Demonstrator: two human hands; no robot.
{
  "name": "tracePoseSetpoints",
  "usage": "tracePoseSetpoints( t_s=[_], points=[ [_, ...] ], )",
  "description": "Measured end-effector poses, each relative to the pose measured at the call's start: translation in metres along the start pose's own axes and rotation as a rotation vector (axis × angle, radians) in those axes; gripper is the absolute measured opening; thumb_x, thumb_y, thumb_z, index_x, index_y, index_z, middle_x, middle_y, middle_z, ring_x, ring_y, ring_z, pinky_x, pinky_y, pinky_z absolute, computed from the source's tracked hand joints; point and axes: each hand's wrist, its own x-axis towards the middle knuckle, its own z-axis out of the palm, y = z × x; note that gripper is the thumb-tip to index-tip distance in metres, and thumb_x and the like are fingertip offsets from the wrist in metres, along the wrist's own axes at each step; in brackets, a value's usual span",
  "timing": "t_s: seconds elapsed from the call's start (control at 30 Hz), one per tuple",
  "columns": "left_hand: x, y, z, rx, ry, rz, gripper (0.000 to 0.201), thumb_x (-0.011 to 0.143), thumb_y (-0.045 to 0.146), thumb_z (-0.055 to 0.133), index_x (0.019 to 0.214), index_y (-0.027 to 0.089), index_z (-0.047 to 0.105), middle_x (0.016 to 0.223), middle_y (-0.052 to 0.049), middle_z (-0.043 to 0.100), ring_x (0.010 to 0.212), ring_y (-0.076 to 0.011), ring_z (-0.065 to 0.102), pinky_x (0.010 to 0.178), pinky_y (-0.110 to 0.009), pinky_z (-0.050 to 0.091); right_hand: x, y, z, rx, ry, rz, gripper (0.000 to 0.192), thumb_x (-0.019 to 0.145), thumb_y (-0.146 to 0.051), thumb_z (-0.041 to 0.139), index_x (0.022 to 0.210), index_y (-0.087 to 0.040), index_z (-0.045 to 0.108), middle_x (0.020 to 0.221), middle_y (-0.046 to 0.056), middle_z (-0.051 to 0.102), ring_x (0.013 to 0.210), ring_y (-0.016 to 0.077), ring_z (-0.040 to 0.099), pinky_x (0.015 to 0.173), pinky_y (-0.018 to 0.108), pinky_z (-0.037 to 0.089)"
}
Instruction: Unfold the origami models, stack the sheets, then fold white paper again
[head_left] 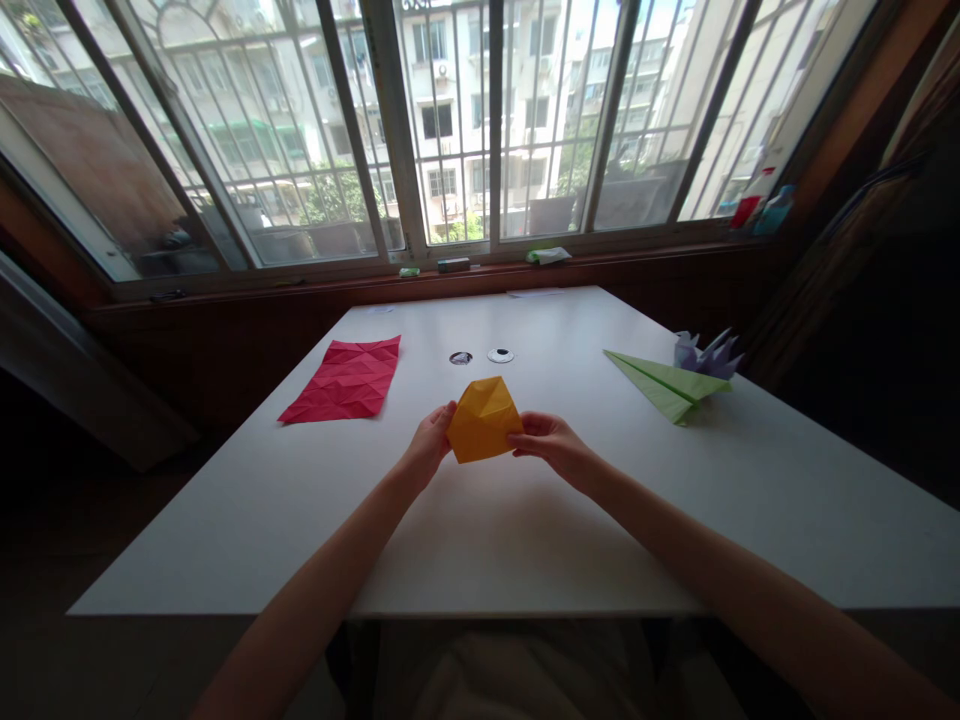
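Centrally, above the white counter [480,540], 2 hands pinch a folded orange paper [484,420]: left hand [429,443] fingers clamped on its left edge, right hand [551,443] fingers on its right. It looks creased, puffed, roughly diamond-shaped.

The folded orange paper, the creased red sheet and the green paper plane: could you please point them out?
Folded orange paper [484,420], head view, middle of its face.
Creased red paper sheet [346,380], head view, centre of the sheet.
Green paper plane [660,382], head view, mid-wing.
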Motion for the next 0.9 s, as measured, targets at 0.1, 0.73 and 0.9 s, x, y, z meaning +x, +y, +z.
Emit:
tracePoseSetpoints(
  t_s=[0.1,0.73,0.9],
  points=[
    [0.0006,-0.0005,-0.0007,0.0,0.002,0.002,0.048,0.062,0.05,0.069,0.087,0.011,0.06,0.083,-0.006,0.063,0.074,-0.0139,0.056,0.066,-0.025,0.043,-0.0001,-0.0007,0.0008,0.002,0.007,-0.02,0.017,0.059,-0.025,0.075,0.07,-0.018,0.064,0.07,-0.002,0.063,0.066,0.0097,0.055,0.063,0.024,0.043],
    [0.0018,-0.0002,-0.0036,0.021,0.06,0.015,0.045,0.06,0.049,0.07,0.083,0.012,0.06,0.078,-0.005,0.063,0.069,-0.0128,0.057,0.062,-0.023,0.043,0.0011,-0.0019,0.0017,0.108,-0.099,-0.065,0.027,0.057,-0.018,0.076,0.082,-0.022,0.066,0.063,-0.003,0.063,0.058,0.0088,0.055,0.061,0.025,0.043],
    [0.0024,0.0002,-0.0045,0.015,0.06,0.011,0.047,0.06,0.05,0.069,0.084,0.011,0.06,0.078,-0.005,0.063,0.069,-0.0126,0.057,0.062,-0.023,0.044,0.0003,-0.0031,0.0021,0.103,-0.086,-0.061,0.024,0.059,-0.02,0.075,0.081,-0.021,0.065,0.069,-0.002,0.065,0.059,0.0095,0.057,0.061,0.025,0.043]
  ],
)
